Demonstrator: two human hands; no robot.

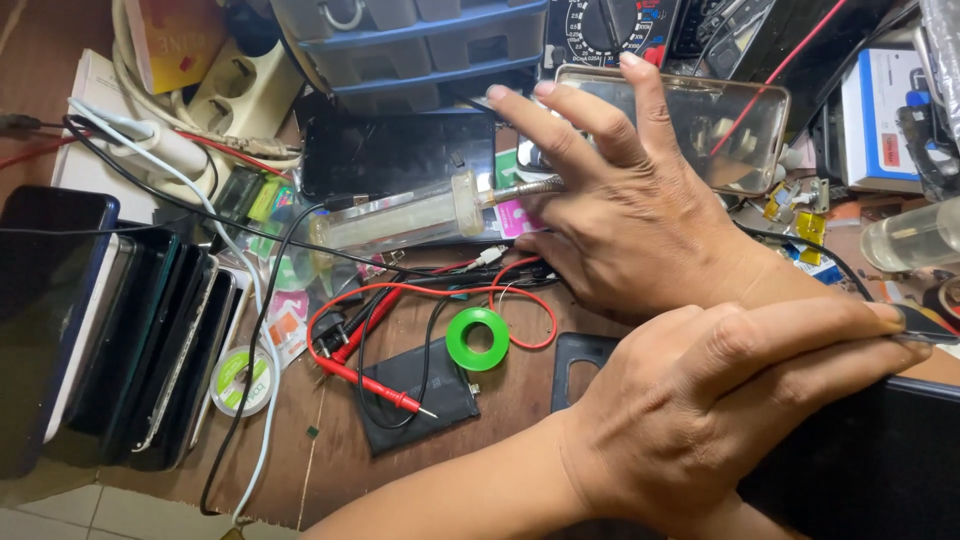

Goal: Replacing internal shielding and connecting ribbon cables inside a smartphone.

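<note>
Clear plastic syringe (pixel 400 215), cylindrical, translucent and slightly yellowed, lies horizontally on the table (pixel 520 400) with its metal plunger rod running right, under the fingers of one hand. This hand, the right hand (pixel 625 215), enters from the right with the arms crossed; fingers spread wide and flat, palm down, fingertips over the plunger rod and the edge of a transparent phone case (pixel 740 130); whether it actually grips the rod cannot be told. The left hand (pixel 700 400) lies nearer the camera, crossing in front, fingers together and extended right, pinching a thin dark flat tool (pixel 925 325) at the fingertips, resting on a dark flat panel (pixel 860 460). Just below the syringe: tangled red and black probe leads (pixel 400 300), one red probe (pixel 375 385) with a metal tip lying over a flat black battery pack (pixel 420 395). A green ring-shaped spool (pixel 477 338) sits just below the right hand. Left: a row of dark phones (pixel 110 330) stacked on edge, glossy. A white tape roll (pixel 243 382) beside them. Behind the syringe, a dark phone screen (pixel 395 155) and a grey plastic drawer unit (pixel 420 45).
</note>
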